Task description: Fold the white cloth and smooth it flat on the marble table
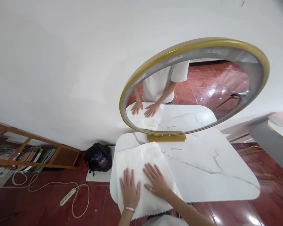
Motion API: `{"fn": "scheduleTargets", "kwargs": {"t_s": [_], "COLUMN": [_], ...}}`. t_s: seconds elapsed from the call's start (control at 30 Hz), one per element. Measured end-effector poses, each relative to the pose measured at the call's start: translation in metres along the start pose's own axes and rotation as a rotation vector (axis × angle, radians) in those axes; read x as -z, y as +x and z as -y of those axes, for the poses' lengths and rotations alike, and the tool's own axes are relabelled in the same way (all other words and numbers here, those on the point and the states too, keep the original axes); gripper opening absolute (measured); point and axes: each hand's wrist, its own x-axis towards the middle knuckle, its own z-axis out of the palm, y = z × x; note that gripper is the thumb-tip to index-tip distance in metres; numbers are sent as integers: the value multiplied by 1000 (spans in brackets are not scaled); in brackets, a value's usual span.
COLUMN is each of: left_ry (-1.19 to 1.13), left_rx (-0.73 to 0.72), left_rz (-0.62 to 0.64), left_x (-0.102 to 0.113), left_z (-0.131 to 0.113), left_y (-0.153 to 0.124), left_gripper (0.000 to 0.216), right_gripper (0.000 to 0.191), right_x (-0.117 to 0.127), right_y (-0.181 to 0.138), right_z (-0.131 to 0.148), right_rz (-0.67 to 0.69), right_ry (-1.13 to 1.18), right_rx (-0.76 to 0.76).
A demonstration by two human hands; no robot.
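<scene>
A white cloth (136, 160) lies spread over the left part of a white marble table (202, 169), its near edge hanging over the table's front. My left hand (129, 190) rests flat on the cloth with fingers apart. My right hand (157, 181), with a ring on one finger, lies flat on the cloth just to its right. Both palms face down and hold nothing. A round gold-framed mirror (193, 84) stands at the table's back edge and reflects my hands, the cloth and my white shirt.
A white wall rises behind the table. On the red tiled floor to the left are a black bag (98, 157), a white power strip (68, 196) with looped cable and a low wooden shelf (30, 153). Another table's edge (273, 141) shows at right.
</scene>
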Motion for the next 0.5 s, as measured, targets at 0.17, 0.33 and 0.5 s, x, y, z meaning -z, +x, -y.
{"fn": "scheduleTargets", "kwargs": {"t_s": [0.17,0.33,0.5], "left_ry": [-52,-178,-314], "left_rx": [-160,-283,-324], "left_rz": [65,153,234], "left_x": [-21,-35,-38], "left_z": [-51,-117,-166], "left_y": [27,43,45], "left_gripper": [67,70,70], "right_gripper": [66,72,84], "right_x": [13,19,23], "right_y": [-41,-96,-128], "right_z": [-39,-84,-118], "right_rz": [-95,-275,-454], "right_ry": [-156,-253,-277], "right_rx": [-158,-450,-864]}}
